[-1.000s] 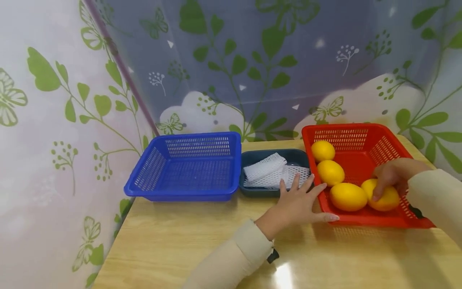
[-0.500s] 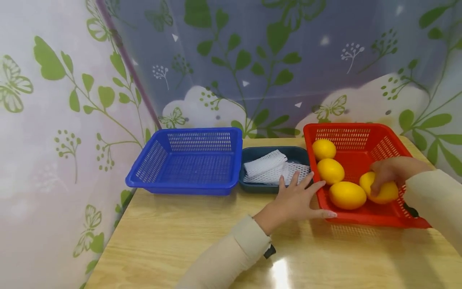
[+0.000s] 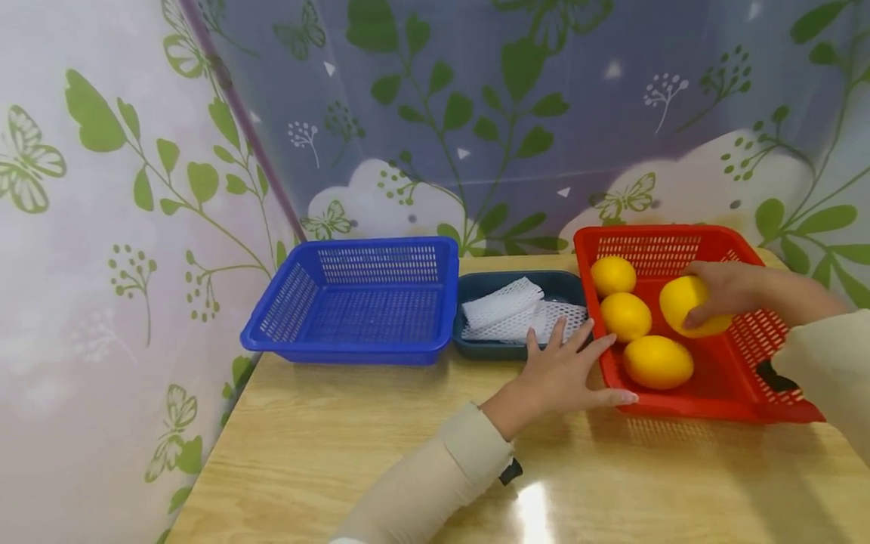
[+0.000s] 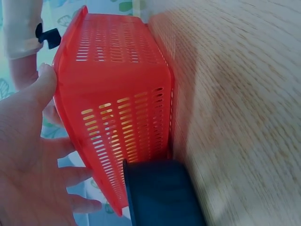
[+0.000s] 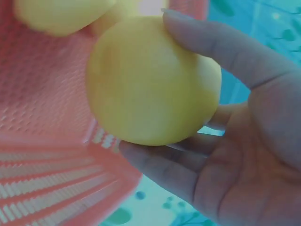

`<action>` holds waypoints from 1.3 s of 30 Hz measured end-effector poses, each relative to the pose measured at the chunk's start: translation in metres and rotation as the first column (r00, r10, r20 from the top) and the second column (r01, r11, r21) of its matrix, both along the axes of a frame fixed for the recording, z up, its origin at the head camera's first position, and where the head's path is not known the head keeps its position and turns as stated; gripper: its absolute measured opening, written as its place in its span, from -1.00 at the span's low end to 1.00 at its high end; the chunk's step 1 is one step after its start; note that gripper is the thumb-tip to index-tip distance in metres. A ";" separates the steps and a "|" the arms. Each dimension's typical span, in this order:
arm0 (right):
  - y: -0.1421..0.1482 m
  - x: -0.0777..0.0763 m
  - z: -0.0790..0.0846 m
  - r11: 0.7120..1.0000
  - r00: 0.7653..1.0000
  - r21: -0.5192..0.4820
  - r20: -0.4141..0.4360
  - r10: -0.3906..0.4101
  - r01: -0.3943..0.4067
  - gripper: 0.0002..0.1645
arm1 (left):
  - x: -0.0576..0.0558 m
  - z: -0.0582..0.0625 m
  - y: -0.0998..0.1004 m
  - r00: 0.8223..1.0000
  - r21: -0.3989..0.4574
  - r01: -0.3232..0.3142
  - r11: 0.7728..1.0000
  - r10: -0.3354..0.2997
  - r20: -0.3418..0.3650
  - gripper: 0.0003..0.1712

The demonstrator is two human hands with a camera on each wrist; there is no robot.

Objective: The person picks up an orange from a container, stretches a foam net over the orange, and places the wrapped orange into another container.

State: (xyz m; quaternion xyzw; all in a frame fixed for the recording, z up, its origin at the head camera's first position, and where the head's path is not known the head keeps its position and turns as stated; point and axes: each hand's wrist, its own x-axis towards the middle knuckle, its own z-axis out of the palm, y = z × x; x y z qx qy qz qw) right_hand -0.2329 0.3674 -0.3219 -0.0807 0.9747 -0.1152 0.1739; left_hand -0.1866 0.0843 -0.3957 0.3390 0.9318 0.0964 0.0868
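Note:
In the head view my right hand (image 3: 730, 291) grips a yellow lemon-like fruit (image 3: 683, 306) above the floor of the red basket (image 3: 720, 397). The right wrist view has thumb and fingers curled round this fruit (image 5: 153, 82). Three more such fruits lie along the basket's left side and front: one at the back (image 3: 613, 275), one in the middle (image 3: 626, 317), one in front (image 3: 658, 363). My left hand (image 3: 553, 378) has spread fingers and touches the basket's left front rim; in the left wrist view its thumb rests at the red rim (image 4: 59, 89).
A dark green tray (image 3: 485, 351) holding white foam net sleeves (image 3: 506, 310) stands left of the red basket. Further left is a blue basket (image 3: 381, 349). All stand on a wooden table (image 3: 340, 438) before a patterned curtain (image 3: 503, 113).
The right hand has lifted the gripped fruit from the red basket's front right, moving it back and slightly left, apart from the front fruit. The left hand stays at the rim.

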 end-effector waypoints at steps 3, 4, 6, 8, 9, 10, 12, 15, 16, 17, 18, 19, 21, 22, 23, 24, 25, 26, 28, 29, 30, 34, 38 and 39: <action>-0.010 0.001 0.010 0.999 0.997 -0.005 -0.075 0.034 -0.034 0.20 | 0.000 0.001 0.000 1.000 0.007 0.000 1.000 0.000 0.002 -0.01; -0.014 0.002 0.013 0.999 0.995 -0.014 -0.090 0.040 -0.041 0.18 | -0.001 0.002 0.000 1.000 0.010 0.002 1.000 -0.002 0.007 -0.01; -0.023 0.004 0.017 0.997 0.991 -0.038 -0.122 0.061 -0.066 0.16 | -0.002 0.001 -0.001 1.000 0.021 0.009 1.000 -0.010 0.023 -0.01; -0.032 0.007 0.020 0.994 0.986 -0.070 -0.149 0.071 -0.082 0.14 | -0.004 0.000 -0.004 0.999 0.050 0.021 0.999 -0.024 0.048 -0.01; -0.037 0.008 0.021 0.992 0.983 -0.083 -0.166 0.077 -0.092 0.14 | -0.005 0.000 -0.006 0.998 0.073 0.023 0.997 -0.028 0.059 -0.01; -0.041 0.010 0.022 0.990 0.979 -0.095 -0.185 0.087 -0.106 0.13 | -0.007 0.000 -0.008 0.997 0.100 0.024 0.995 -0.031 0.065 -0.01; -0.049 0.014 0.023 0.985 0.969 -0.122 -0.229 0.092 -0.122 0.10 | -0.010 0.001 -0.014 0.997 0.171 0.026 0.985 -0.038 0.067 -0.03; -0.060 0.021 0.024 0.976 0.948 -0.159 -0.302 0.097 -0.150 0.05 | -0.016 0.006 -0.025 0.997 0.318 0.004 0.948 -0.029 0.072 -0.08; -0.064 0.024 0.024 0.972 0.942 -0.173 -0.320 0.096 -0.158 0.04 | -0.017 0.007 -0.029 0.996 0.368 -0.011 0.930 -0.021 0.083 -0.10; -0.069 0.027 0.025 0.968 0.937 -0.190 -0.337 0.092 -0.163 0.04 | -0.019 0.009 -0.033 0.995 0.420 -0.028 0.907 -0.015 0.099 -0.11; -0.074 0.030 0.025 0.963 0.932 -0.205 -0.352 0.093 -0.173 0.04 | -0.020 0.011 -0.037 0.993 0.471 -0.049 0.881 -0.008 0.119 -0.13; -0.079 0.033 0.025 0.959 0.927 -0.219 -0.365 0.091 -0.180 0.04 | -0.021 0.013 -0.040 0.989 0.522 -0.076 0.850 -0.002 0.147 -0.14; -0.091 0.040 0.024 0.949 0.918 -0.248 -0.387 0.087 -0.194 0.05 | -0.022 0.017 -0.046 0.979 0.613 -0.124 0.781 -0.004 0.204 -0.15; -0.097 0.043 0.024 0.942 0.913 -0.267 -0.398 0.083 -0.202 0.06 | -0.023 0.019 -0.049 0.973 0.648 -0.147 0.747 -0.008 0.231 -0.16; -0.103 0.045 0.023 0.934 0.905 -0.282 -0.417 0.085 -0.218 0.06 | -0.023 0.021 -0.052 0.967 0.682 -0.164 0.712 -0.021 0.254 -0.17; -0.109 0.048 0.021 0.926 0.895 -0.297 -0.437 0.087 -0.235 0.05 | -0.024 0.023 -0.055 0.962 0.709 -0.178 0.683 -0.033 0.273 -0.17; -0.115 0.050 0.019 0.915 0.884 -0.312 -0.459 0.090 -0.255 0.05 | -0.024 0.024 -0.058 0.957 0.732 -0.185 0.655 -0.047 0.285 -0.17; -0.121 0.053 0.016 0.904 0.871 -0.325 -0.482 0.096 -0.279 0.05 | -0.025 0.026 -0.061 0.954 0.747 -0.190 0.637 -0.060 0.294 -0.17; -0.133 0.058 0.010 0.884 0.841 -0.337 -0.531 0.106 -0.325 0.04 | -0.025 0.028 -0.068 0.950 0.769 -0.186 0.612 -0.088 0.300 -0.16; -0.139 0.061 0.006 0.876 0.824 -0.336 -0.555 0.112 -0.345 0.04 | -0.025 0.028 -0.072 0.951 0.773 -0.173 0.611 -0.101 0.292 -0.16; -0.144 0.064 0.002 0.870 0.809 -0.338 -0.577 0.109 -0.358 0.03 | -0.025 0.028 -0.075 0.954 0.773 -0.158 0.615 -0.107 0.280 -0.15; -0.163 0.074 -0.014 0.850 0.760 -0.344 -0.642 0.097 -0.399 0.04 | -0.021 0.024 -0.089 0.952 0.774 -0.113 0.623 -0.155 0.263 -0.10; -0.175 0.078 -0.029 0.826 0.730 -0.367 -0.679 0.077 -0.428 0.07 | -0.017 0.016 -0.101 0.917 0.805 -0.127 0.580 -0.240 0.318 -0.09; -0.178 0.078 -0.031 0.821 0.724 -0.371 -0.686 0.073 -0.434 0.07 | -0.016 0.015 -0.103 0.906 0.812 -0.139 0.567 -0.258 0.335 -0.10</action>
